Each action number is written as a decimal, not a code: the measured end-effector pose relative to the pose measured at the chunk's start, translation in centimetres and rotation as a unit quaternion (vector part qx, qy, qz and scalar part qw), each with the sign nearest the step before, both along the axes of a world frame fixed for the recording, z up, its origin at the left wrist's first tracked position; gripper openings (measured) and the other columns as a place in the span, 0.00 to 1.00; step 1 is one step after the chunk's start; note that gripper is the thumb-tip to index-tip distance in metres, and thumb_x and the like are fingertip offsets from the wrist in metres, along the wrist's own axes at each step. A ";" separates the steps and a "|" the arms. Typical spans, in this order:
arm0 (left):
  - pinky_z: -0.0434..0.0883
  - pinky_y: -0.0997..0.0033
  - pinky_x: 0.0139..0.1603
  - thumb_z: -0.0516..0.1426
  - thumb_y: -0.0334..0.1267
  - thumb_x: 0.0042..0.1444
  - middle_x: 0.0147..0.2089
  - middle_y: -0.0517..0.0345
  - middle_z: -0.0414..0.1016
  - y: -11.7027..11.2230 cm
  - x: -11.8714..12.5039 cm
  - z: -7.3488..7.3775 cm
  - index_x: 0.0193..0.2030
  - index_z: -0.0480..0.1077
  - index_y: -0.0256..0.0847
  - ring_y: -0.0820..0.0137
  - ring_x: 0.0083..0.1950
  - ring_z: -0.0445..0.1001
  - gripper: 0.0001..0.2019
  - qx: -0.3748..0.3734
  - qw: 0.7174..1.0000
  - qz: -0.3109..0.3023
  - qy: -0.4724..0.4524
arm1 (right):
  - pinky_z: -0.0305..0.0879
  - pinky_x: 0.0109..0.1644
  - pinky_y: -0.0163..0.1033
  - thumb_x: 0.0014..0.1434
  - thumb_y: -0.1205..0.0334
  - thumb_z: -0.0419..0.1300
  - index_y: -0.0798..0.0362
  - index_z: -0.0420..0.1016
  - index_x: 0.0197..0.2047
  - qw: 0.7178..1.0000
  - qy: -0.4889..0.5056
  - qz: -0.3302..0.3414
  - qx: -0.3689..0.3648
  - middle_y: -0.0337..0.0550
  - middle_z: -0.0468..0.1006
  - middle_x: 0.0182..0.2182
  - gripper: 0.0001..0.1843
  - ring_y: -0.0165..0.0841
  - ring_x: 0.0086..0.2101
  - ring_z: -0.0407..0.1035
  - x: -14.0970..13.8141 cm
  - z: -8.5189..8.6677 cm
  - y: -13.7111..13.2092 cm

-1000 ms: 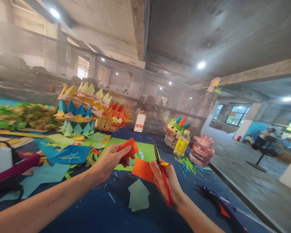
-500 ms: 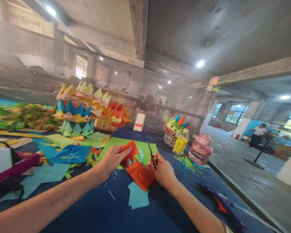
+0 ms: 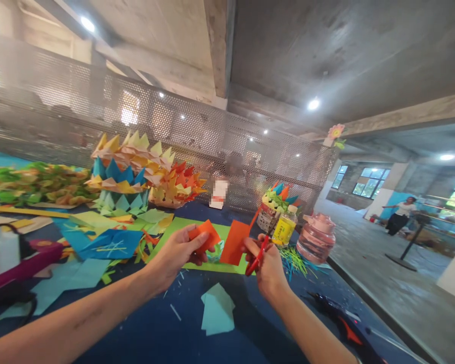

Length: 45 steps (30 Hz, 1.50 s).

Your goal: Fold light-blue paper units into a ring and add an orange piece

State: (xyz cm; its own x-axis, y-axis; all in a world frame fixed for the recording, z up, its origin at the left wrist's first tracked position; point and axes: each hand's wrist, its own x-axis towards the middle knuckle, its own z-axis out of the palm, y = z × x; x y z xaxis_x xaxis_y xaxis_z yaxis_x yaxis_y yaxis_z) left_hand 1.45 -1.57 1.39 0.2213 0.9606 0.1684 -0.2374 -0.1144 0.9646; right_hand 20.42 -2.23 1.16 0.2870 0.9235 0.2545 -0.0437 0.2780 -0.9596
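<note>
Orange paper (image 3: 208,236) is pinched by the left hand (image 3: 182,248). The right hand (image 3: 270,268) grips red scissors (image 3: 253,266) and an orange sheet (image 3: 234,241). Pale-blue papers (image 3: 217,313) lie nearer.

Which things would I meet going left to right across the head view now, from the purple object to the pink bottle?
Purple object → blue paper → left hand → folded orange paper → orange rectangle → right hand → pink bottle.

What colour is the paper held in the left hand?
Bright orange; the paper in the left hand shows best in the head view.
</note>
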 end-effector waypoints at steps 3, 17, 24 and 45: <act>0.66 0.74 0.36 0.63 0.45 0.47 0.35 0.56 0.78 -0.1 -0.1 0.1 0.35 0.72 0.39 0.70 0.36 0.72 0.13 -0.015 0.999 0.009 -0.029 | 0.53 0.19 0.28 0.38 0.56 0.70 0.50 0.61 0.30 0.996 0.081 -0.032 -0.001 0.26 0.67 0.18 0.22 0.21 0.15 0.58 0.2 -0.1 -0.3; 0.64 0.72 0.40 0.64 0.44 0.45 0.34 0.53 0.79 -1.1 1.3 -1.3 0.33 0.75 0.38 0.67 0.37 0.72 0.12 -0.030 0.994 -0.095 -0.049 | 0.62 0.26 0.29 0.38 0.62 0.72 0.54 0.69 0.31 0.983 0.169 0.058 -0.047 0.36 0.76 0.27 0.18 0.25 0.24 0.69 -2.6 -0.6 -2.5; 0.62 0.73 0.35 0.64 0.46 0.43 0.28 0.59 0.76 -0.6 1.2 -1.1 0.27 0.72 0.38 0.72 0.31 0.68 0.12 0.016 1.000 -0.010 0.002 | 0.62 0.23 0.29 0.39 0.62 0.72 0.54 0.70 0.33 0.987 0.129 0.079 -0.047 0.36 0.75 0.27 0.18 0.26 0.25 0.68 -2.7 -0.9 -2.7; 0.67 0.71 0.37 0.63 0.39 0.45 0.38 0.58 0.74 -1.0 1.2 -0.8 0.52 0.59 0.41 0.70 0.35 0.73 0.27 0.079 0.996 -0.021 -0.031 | 0.67 0.40 0.36 0.39 0.67 0.69 0.51 0.72 0.36 0.991 0.072 0.108 0.030 0.39 0.78 0.33 0.18 0.34 0.35 0.71 -2.2 -1.4 -1.9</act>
State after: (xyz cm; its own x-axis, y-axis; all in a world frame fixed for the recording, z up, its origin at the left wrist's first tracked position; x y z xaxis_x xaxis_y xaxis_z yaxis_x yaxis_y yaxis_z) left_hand 2.70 -2.53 0.62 0.2458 0.9110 0.3310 -0.3035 -0.2520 0.9189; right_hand 18.18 -4.16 -0.27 0.1209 0.9517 0.2822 -0.2444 0.3041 -0.9208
